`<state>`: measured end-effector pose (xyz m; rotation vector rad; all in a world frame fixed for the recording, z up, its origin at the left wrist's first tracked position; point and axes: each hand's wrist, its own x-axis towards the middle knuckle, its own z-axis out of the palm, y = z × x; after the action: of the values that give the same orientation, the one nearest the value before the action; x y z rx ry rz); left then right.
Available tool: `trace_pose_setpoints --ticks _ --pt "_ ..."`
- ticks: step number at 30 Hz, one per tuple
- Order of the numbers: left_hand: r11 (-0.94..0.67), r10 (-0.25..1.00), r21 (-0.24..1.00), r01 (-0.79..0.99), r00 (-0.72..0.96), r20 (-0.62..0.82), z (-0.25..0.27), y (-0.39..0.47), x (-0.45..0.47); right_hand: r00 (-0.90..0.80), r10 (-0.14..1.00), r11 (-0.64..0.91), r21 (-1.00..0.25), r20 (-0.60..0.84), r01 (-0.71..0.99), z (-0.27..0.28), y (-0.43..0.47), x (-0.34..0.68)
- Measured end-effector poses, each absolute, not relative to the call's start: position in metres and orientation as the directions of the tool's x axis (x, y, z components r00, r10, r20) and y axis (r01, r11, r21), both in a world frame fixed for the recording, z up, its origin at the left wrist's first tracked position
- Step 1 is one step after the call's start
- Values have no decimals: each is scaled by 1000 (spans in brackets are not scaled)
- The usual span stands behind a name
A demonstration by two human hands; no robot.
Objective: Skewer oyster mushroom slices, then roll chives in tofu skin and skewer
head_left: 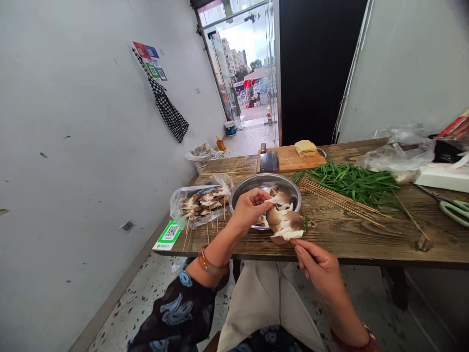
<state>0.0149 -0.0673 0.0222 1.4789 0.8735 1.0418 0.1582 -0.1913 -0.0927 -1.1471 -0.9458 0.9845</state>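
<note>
My right hand [319,266] pinches the lower end of a mushroom skewer [286,226], which carries several brown-capped, white-stemmed mushroom pieces. At its upper end my left hand [250,209] grips a mushroom piece [280,197] between thumb and fingers; whether the stick's tip runs through that piece is hidden. Both hands are over the table's near edge, just in front of a steel bowl [240,185] with more mushroom pieces inside. To the left, finished-looking mushroom skewers [205,201] lie in a clear plastic bag, their sticks pointing toward me.
Bamboo sticks [342,201] and chopped green leaves [351,183] lie right of the bowl. Behind it is a cutting board [287,159] with a cleaver [269,160] and stacked tofu sheets [306,148]. Scissors [452,208] lie far right; a green QR card [169,236] sits at the left corner.
</note>
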Motion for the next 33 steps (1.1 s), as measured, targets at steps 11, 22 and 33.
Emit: trace_pose_setpoints --ticks 11,22,33 --pt "-154 920 988 -1 365 144 26 -78 -2 273 960 106 -987 70 -119 -93 -198 150" --pt "-195 887 979 65 437 148 29 -85 -10 288 957 78 -988 36 -135 -82 -205 143" --pt "-329 809 937 120 548 214 33 -82 -14 307 951 76 -982 20 -171 -80 -209 135"
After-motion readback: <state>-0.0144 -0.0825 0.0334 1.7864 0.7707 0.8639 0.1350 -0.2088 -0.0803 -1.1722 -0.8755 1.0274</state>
